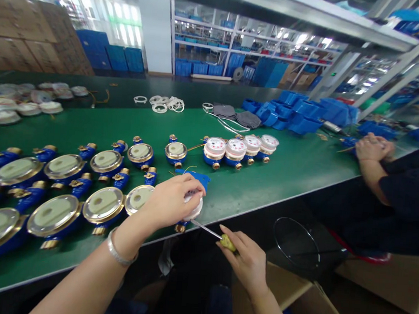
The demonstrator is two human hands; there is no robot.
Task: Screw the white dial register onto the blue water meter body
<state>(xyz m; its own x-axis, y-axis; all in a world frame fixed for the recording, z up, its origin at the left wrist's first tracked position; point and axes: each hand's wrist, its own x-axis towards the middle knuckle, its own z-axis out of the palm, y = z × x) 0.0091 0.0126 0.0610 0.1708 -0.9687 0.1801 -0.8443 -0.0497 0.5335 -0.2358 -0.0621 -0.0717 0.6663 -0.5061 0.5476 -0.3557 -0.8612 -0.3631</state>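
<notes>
My left hand (pixel 173 198) curls its fingers over the top of a water meter (pixel 193 209) at the bench's front edge, hiding part of its white dial. In my right hand (pixel 248 259) is a screwdriver (pixel 211 231) with a yellowish handle, its metal shaft pointing left. The tip reaches the rim of the meter's dial; whether it sits in a gap cannot be seen. A blue plastic cover (pixel 197 179) lies just behind the meter. To the left stand rows of blue-bodied meters with pale round inserts, such as this meter body (pixel 103 205).
Several meters with white dials (pixel 235 149) stand behind in a row. White rings (pixel 166 103), grey cloth (pixel 236 114) and heaped blue covers (pixel 289 111) lie farther back. At right, another person's hands (pixel 373 146) work over the bench. Open cardboard boxes (pixel 384 282) stand below.
</notes>
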